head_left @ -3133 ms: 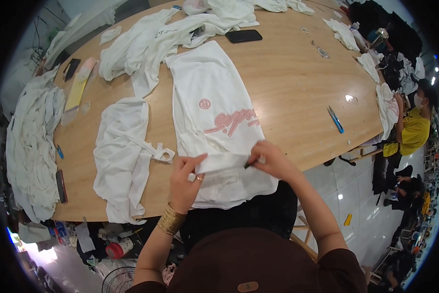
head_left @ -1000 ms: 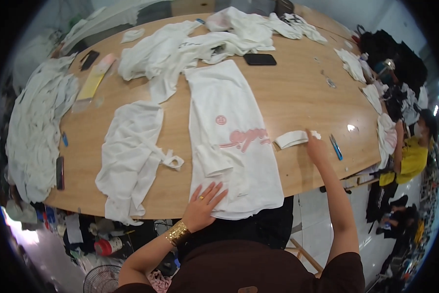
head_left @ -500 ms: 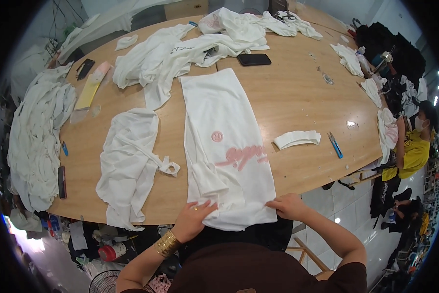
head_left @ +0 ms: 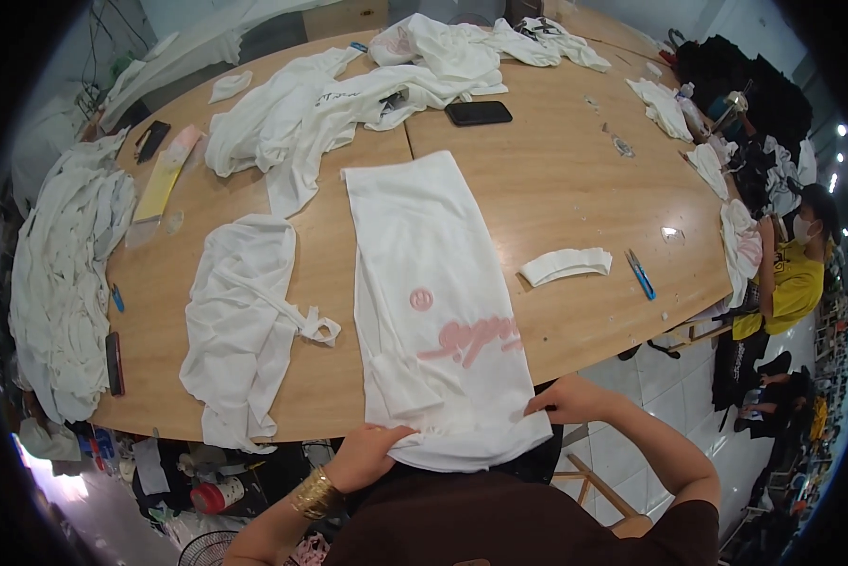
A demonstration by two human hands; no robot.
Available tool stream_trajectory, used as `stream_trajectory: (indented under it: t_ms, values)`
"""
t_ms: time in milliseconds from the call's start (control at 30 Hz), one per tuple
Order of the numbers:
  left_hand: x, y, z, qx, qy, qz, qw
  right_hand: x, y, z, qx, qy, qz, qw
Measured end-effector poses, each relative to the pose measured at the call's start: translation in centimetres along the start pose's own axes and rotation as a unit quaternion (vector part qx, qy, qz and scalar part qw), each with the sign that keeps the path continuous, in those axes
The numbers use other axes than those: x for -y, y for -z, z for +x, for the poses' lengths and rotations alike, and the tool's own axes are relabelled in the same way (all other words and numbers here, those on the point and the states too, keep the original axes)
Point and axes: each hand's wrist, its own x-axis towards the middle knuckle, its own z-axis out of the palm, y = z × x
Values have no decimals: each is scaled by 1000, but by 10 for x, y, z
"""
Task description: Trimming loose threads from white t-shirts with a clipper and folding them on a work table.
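A long white garment (head_left: 433, 255) with a pink round emblem and pink lettering lies folded lengthwise on the table, its near end hanging over the front edge. At that end, my left hand (head_left: 369, 455) closes its fingers on the left side of the cloth. My right hand (head_left: 567, 400) pinches the right side. A crumpled white garment (head_left: 240, 330) with a thin strap-like strip rests to the left. Right of the long garment are a white folded fabric strip (head_left: 565, 266) and blue-handled thread snips (head_left: 642, 275).
White cloth heaps lie along the table's left side (head_left: 61, 283) and far side (head_left: 433, 57). A black phone (head_left: 479, 113) is near the far heap, another phone (head_left: 115, 363) at the left edge. At right a person in yellow (head_left: 790, 288) handles white cloth. A wooden stool (head_left: 598, 486) stands below.
Both hands have drawn the long garment toward me; its far end sits nearer and more of its near end overhangs the edge. The view has shifted slightly.
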Motion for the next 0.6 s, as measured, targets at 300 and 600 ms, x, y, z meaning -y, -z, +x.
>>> stream_trajectory:
  t_ms: [300, 600]
  values:
    - [20, 177, 87, -186, -70, -70, 978, -22, 131, 111, -227, -49, 179, 956]
    - [62, 154, 181, -528, -7, 211, 823, -27, 103, 222, -449, -127, -93, 879]
